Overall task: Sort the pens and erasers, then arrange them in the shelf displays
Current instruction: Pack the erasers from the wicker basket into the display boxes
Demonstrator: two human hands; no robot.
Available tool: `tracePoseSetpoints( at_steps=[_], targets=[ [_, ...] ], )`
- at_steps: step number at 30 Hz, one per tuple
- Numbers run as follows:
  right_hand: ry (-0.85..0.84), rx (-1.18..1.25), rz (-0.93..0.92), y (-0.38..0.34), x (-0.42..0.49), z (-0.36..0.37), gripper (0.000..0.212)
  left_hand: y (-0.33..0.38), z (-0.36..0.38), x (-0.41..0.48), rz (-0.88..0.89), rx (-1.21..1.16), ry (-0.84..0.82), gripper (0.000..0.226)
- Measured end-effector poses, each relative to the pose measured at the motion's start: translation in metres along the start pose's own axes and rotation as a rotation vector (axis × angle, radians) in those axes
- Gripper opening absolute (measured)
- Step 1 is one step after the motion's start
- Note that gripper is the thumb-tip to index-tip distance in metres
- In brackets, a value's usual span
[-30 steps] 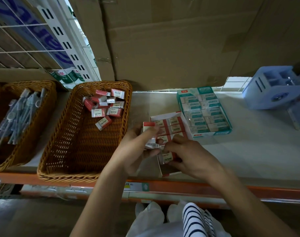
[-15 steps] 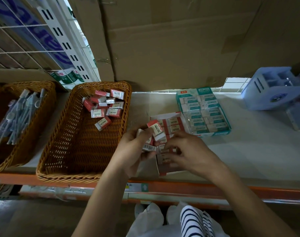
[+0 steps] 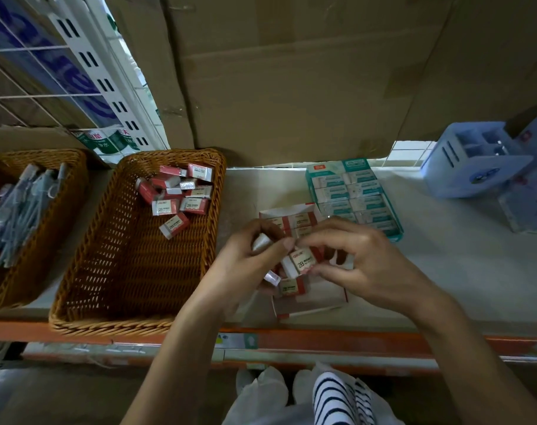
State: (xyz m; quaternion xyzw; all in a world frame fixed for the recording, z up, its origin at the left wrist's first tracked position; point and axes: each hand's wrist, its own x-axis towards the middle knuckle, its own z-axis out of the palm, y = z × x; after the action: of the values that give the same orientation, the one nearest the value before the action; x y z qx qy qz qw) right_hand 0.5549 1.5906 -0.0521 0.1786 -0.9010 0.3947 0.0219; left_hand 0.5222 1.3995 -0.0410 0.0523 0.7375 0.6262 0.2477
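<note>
Eraser [image 3: 300, 264] between left fingers [image 3: 276, 247] and right fingers [image 3: 325, 236], above carton [image 3: 310, 305].

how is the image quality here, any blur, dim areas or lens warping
Head view: dim overall, darkest along the floor; the wide lens slants the white slotted metal upright; the red-and-white 2B eraser held mid-frame reads sharp; the clear-wrapped pens in the left wicker basket look soft.

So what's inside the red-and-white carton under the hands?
The carton holds red-sleeved erasers: rows at its far end, one near the front. The left hand and right hand, both gripping loose erasers, cover its middle, so what lies there is hidden.
</note>
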Motion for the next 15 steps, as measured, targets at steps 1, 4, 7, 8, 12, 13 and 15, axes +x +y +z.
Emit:
tracePoseSetpoints(
  at_steps=[1, 4, 7, 8, 12, 13, 15],
  targets=[
    [0.0, -0.036, 0.021, 0.002, -0.001, -0.001, 0.035, -0.001, 0.0, 0.001, -0.008, -0.022, 0.019, 0.017],
    [-0.05, -0.244, 0.066, 0.009, -0.004, 0.001, 0.033, -0.005, 0.001, 0.003, -0.053, -0.092, 0.084, 0.008],
    [-0.164, -0.435, 0.095, 0.012, -0.008, 0.007, 0.034, -0.006, 0.003, 0.004, -0.077, -0.116, 0.065, 0.012],
    [-0.184, -0.458, 0.097, 0.012, -0.009, 0.01, 0.035, -0.005, 0.004, 0.004, -0.07, -0.112, 0.054, 0.01],
    [-0.192, -0.5, 0.083, 0.013, -0.01, 0.018, 0.033, -0.005, 0.006, 0.004, -0.039, -0.086, 0.059, 0.011],
    [-0.184, -0.502, 0.08, 0.015, -0.011, 0.02, 0.03, -0.006, 0.007, 0.003, -0.026, -0.072, 0.068, 0.013],
    [-0.157, -0.515, 0.073, 0.017, -0.011, 0.022, 0.028, -0.006, 0.007, 0.003, 0.005, -0.06, 0.075, 0.018]
  ],
)
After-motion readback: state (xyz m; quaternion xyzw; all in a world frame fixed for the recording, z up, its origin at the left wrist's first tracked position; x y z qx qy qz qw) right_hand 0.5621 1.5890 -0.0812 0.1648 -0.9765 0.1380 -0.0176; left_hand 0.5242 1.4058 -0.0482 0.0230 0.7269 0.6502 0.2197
